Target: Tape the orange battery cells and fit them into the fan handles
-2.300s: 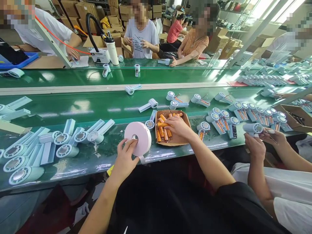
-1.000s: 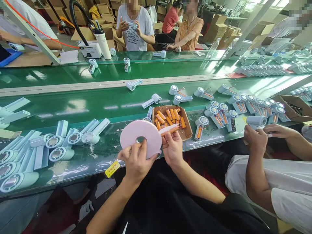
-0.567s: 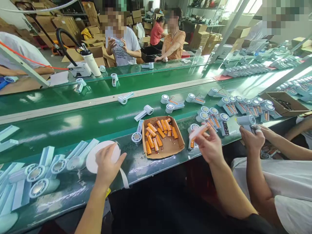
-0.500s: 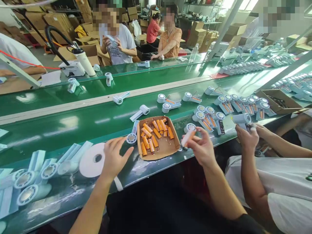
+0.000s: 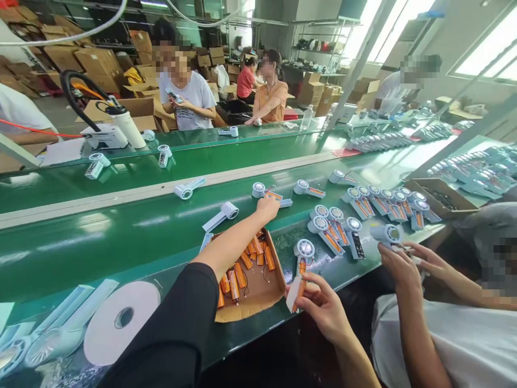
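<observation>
right hand (image 5: 323, 304) pinches a taped battery (image 5: 294, 293) over the counter's near edge (image 5: 238, 340), beside the box (image 5: 250, 310); left hand (image 5: 268, 208) reaches to a fan (image 5: 258, 189) on the belt (image 5: 133, 207), whether gripping i cannot tell.

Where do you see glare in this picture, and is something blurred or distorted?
Head view: glare streaks the green conveyor belt, and the rightmost window is washed out; head view: the metal post leans, perhaps from wide-angle distortion; head view: the right hand and its orange battery show no strong blur.
</observation>
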